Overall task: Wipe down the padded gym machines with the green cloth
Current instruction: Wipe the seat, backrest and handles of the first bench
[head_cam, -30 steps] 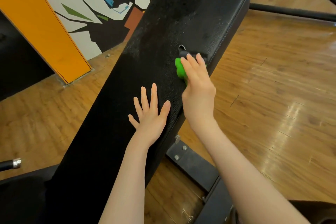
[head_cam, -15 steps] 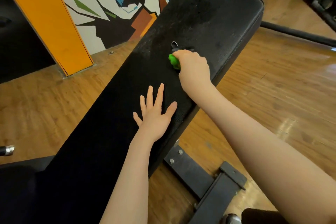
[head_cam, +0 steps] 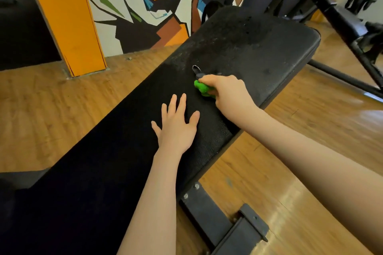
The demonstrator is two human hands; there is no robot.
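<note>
You are mid-wipe on the black bench pad [head_cam: 238,51]: your right hand [head_cam: 226,91] grips the bunched green cloth [head_cam: 202,87] there, your left hand [head_cam: 177,125] lies flat beside it, so sweep next toward the dusty far end.

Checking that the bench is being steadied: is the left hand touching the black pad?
Touching. The head view shows the left hand lying flat, fingers spread, on the black pad, with no gap beneath it.

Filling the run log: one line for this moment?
right hand: grips green cloth on bench pad | left hand: flat on pad
</note>
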